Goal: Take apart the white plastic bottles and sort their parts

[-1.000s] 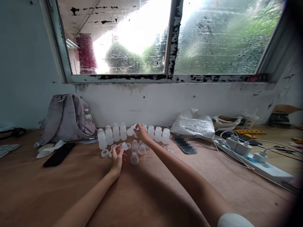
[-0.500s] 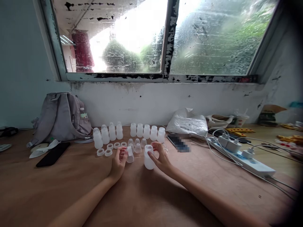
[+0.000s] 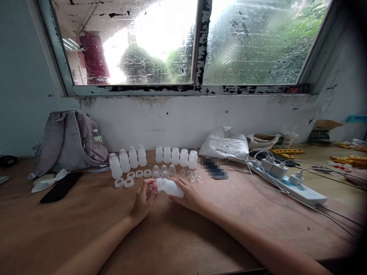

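Note:
My right hand [image 3: 189,194] is wrapped round a frosted white baby bottle [image 3: 173,188], which lies tilted on its side in the air, its threaded neck pointing left. My left hand [image 3: 143,198] meets the bottle's mouth, thumb and fingers pinched together; what is between them is too small and hidden to name. Just behind these fingertips are clear domed caps [image 3: 164,170]. White collar rings [image 3: 129,183] lie to the left, and thin clear rings [image 3: 190,178] lie to the right.
Capped bottles [image 3: 115,168] stand at back left, and uncapped bottles [image 3: 175,156] at back centre. A grey backpack [image 3: 69,141] and black phone [image 3: 61,187] are left. A silver bag [image 3: 225,143], a pixelated dark object [image 3: 215,169] and a cabled power strip [image 3: 301,194] are right.
The bottle in my right hand has gone from upright to lying sideways and moved left to my left fingers. The view has shifted slightly, and the thin rings now show more.

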{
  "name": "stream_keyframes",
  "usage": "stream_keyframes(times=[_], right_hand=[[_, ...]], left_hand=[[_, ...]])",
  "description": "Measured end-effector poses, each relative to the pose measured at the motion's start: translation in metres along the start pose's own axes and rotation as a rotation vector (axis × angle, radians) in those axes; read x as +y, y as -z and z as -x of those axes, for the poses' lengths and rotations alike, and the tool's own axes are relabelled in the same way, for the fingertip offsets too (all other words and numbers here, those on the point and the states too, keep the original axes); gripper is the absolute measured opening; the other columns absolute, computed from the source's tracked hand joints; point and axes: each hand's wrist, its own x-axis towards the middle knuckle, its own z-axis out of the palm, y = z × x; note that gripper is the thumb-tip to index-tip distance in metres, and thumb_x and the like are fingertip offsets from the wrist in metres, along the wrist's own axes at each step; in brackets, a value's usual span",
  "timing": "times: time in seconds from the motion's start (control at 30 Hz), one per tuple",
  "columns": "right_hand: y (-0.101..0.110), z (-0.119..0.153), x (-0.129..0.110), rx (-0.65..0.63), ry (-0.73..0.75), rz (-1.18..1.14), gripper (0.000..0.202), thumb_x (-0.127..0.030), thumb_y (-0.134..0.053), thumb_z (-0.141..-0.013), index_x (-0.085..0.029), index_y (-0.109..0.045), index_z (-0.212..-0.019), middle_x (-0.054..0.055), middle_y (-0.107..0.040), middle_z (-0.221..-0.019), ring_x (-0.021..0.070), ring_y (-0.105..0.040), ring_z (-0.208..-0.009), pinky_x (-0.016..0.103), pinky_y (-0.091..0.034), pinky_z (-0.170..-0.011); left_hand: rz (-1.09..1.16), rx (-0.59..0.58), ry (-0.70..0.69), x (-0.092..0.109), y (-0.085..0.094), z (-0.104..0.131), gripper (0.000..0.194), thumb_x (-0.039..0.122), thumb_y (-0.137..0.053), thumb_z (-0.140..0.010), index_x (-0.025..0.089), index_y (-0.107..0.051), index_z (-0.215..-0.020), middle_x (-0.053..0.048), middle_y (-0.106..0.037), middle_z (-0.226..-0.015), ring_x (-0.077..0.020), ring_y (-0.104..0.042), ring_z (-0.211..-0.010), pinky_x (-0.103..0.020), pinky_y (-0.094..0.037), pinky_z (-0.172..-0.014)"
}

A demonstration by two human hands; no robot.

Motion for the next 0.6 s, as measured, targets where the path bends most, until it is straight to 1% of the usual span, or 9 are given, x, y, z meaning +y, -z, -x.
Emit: stream_keyframes(times=[0.13,0.23,0.3,0.47,0.6], right_hand=[[0.011,-0.001,-0.001,-0.005,0.104,0.168,0.055,-0.032,-0.059,-0.071,-0.022,-0.038,-0.121,0.009,-0.053,-0.100,0.0236,-0.049,-0.092,0.038,-0.040,-0.079],[0.017,-0.001,-0.002,-0.006,0.137,0.234,0.047,-0.028,-0.061,-0.070,-0.020,-0.044,-0.112,0.009,-0.054,-0.097,0.0234,-0.048,-0.088,0.037,-0.040,-0.076],[0.020,-0.001,-0.002,-0.016,0.156,0.265,0.042,-0.027,-0.061,-0.069,-0.019,-0.046,-0.108,0.009,-0.055,-0.095,0.0231,-0.047,-0.086,0.037,-0.040,-0.075],[0.022,-0.001,-0.001,-0.003,0.219,0.309,0.039,-0.024,-0.057,-0.073,-0.019,-0.046,-0.109,0.008,-0.053,-0.098,0.0237,-0.045,-0.086,0.038,-0.038,-0.076],[0.022,-0.001,-0.001,0.019,0.240,0.316,0.038,-0.024,-0.055,-0.074,-0.018,-0.046,-0.111,0.009,-0.054,-0.099,0.0236,-0.045,-0.089,0.038,-0.038,-0.077]], left_hand=[[0.024,-0.008,0.046,0.001,0.000,-0.001,0.019,0.035,-0.047,-0.077,0.022,-0.053,-0.090,-0.003,-0.060,-0.088,-0.0173,-0.056,-0.081,-0.021,-0.043,-0.056],[0.024,-0.016,0.046,0.002,0.000,-0.001,0.017,0.035,-0.049,-0.076,0.022,-0.054,-0.086,-0.003,-0.060,-0.085,-0.0183,-0.056,-0.081,-0.025,-0.044,-0.064],[0.008,-0.030,0.038,0.002,0.001,-0.001,0.016,0.033,-0.049,-0.076,0.021,-0.054,-0.085,-0.003,-0.060,-0.082,-0.0179,-0.056,-0.079,-0.026,-0.044,-0.067],[0.010,-0.080,0.040,0.001,0.002,-0.002,0.015,0.033,-0.047,-0.078,0.021,-0.051,-0.085,-0.002,-0.059,-0.079,-0.0160,-0.057,-0.077,-0.025,-0.044,-0.067],[0.037,-0.087,0.051,-0.001,0.001,-0.001,0.015,0.032,-0.047,-0.078,0.020,-0.051,-0.086,-0.002,-0.059,-0.079,-0.0159,-0.057,-0.076,-0.024,-0.045,-0.065]])
